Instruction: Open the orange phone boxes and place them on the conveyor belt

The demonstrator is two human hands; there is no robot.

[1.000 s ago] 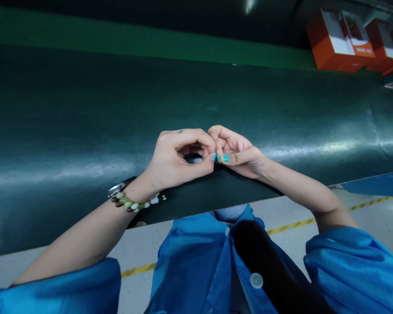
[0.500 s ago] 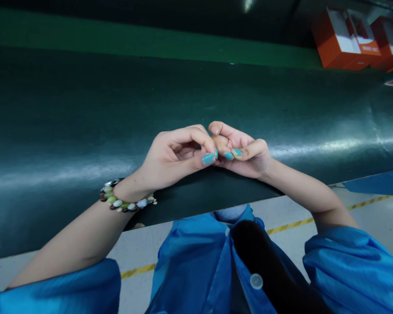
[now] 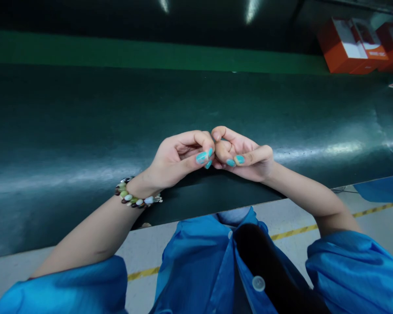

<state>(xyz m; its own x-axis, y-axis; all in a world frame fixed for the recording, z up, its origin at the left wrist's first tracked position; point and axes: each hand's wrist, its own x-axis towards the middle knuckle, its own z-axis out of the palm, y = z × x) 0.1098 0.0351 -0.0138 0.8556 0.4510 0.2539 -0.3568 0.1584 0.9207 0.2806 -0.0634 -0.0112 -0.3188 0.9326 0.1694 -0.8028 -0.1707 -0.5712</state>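
Observation:
My left hand (image 3: 177, 160) and my right hand (image 3: 245, 158) rest together on the near edge of a dark green conveyor belt (image 3: 85, 126). Both hands have their fingers curled in, and their fingertips and knuckles touch in the middle. The nails are painted turquoise. I see nothing held in either hand. A beaded bracelet (image 3: 136, 198) sits on my left wrist. Blue coat sleeves (image 3: 353, 270) cover my upper arms.
Orange and white boxes (image 3: 345, 46) stand at the far right beyond the belt. A green strip (image 3: 118, 52) runs along the belt's far side. Below the belt's near edge is a grey floor with a yellow line (image 3: 144, 272). A blue surface (image 3: 384, 189) shows at the right edge.
The hands stay together in the same spot. The fingers have shifted slightly, the left thumb now pressed to its fingertips and the right fingers curled tighter. The view has tilted a little.

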